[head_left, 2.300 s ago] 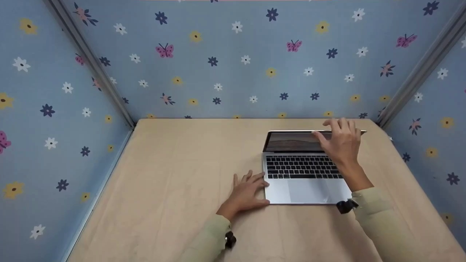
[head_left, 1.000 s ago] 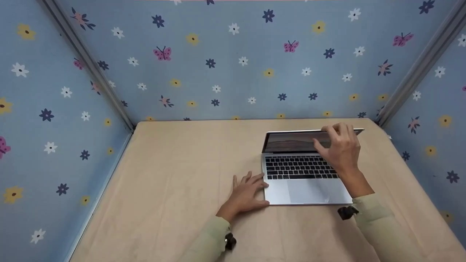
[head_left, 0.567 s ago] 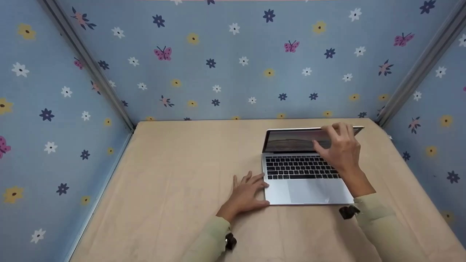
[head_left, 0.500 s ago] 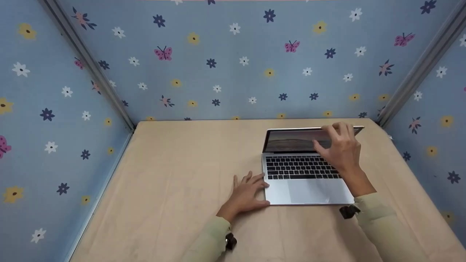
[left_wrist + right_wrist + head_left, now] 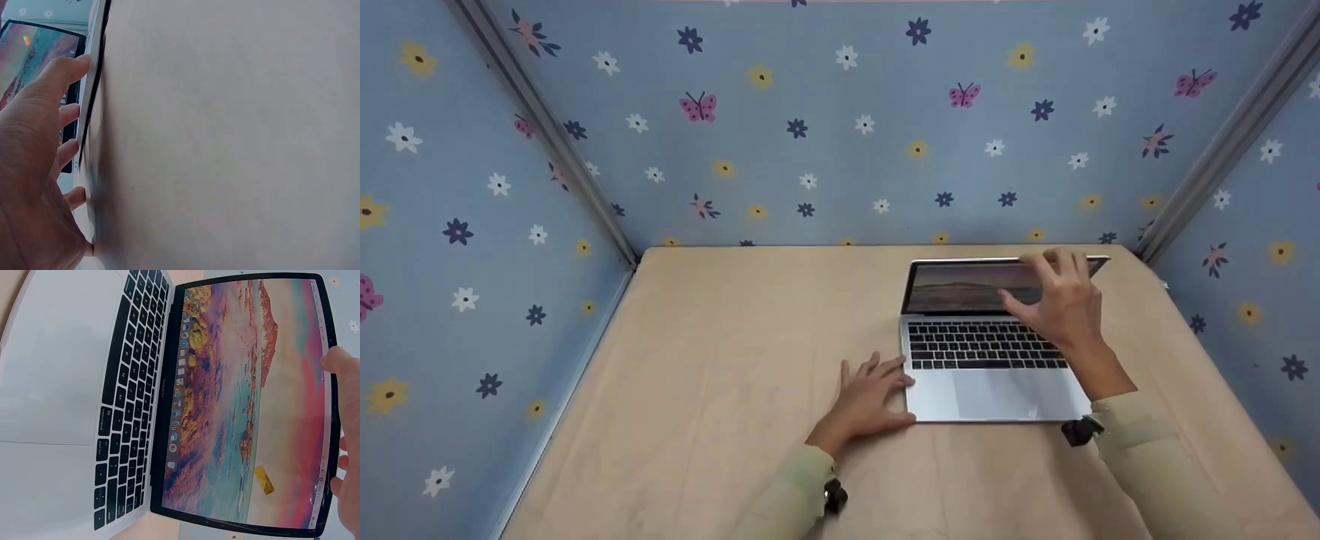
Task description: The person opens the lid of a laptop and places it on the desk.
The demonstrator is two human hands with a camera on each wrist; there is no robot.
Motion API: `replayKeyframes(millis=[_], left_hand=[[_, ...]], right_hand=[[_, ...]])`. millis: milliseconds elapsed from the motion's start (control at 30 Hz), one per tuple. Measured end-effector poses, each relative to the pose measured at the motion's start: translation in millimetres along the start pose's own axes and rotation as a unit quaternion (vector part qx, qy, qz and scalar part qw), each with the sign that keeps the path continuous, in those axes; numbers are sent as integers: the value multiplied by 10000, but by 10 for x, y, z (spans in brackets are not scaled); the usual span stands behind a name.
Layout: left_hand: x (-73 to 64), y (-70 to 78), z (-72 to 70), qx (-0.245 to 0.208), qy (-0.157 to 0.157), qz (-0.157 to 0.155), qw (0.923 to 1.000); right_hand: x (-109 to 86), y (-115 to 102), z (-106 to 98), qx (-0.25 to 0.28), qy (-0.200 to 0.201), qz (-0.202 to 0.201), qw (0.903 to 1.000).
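A silver laptop stands unfolded on the right half of the table, its screen lit with a colourful landscape. In the head view my left hand lies beside the laptop's left edge, fingers spread. The left wrist view shows the thumb and some fingertips touching the side of the base. My right hand holds the top edge of the lid near its right end. In the right wrist view the thumb is on the screen side, other fingers partly hidden behind the lid.
A beige cloth covers the table. Blue flowered panels enclose it at the back and both sides, joined by grey posts at the corners. The back panel stands close behind the lid. Black wrist devices sit at the sleeves.
The lid has tilted up a little, showing more screen. My right hand's fingers have come down onto its top edge and risen slightly with it. My left hand has stayed in place.
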State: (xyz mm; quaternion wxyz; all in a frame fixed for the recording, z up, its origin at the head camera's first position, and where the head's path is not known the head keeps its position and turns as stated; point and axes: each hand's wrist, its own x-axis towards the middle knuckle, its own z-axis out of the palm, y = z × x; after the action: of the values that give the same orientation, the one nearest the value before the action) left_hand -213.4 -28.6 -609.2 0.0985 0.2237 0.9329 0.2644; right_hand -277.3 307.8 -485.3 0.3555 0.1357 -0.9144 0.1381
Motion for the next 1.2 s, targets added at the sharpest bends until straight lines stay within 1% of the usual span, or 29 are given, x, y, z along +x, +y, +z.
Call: replayKeyframes(millis=[267,367,533,800,1200], left_hand=[[-9,-3,6,-10,38,20,10000],[-8,-8,1,-32,84,58,9999],[1,-13,-4,-37,56,44,10000],[3,-11,2,11,4,30,10000],[-6,-12,0,-9,40,29,10000]], right_hand=[[24,23,19,42,-202,-45,9998],[25,24,21,99,-241,-30,9997],[27,21,29,117,-281,26,9995],[30,31,42,76,-353,85,9993],[40,37,61,-87,-514,70,9986]])
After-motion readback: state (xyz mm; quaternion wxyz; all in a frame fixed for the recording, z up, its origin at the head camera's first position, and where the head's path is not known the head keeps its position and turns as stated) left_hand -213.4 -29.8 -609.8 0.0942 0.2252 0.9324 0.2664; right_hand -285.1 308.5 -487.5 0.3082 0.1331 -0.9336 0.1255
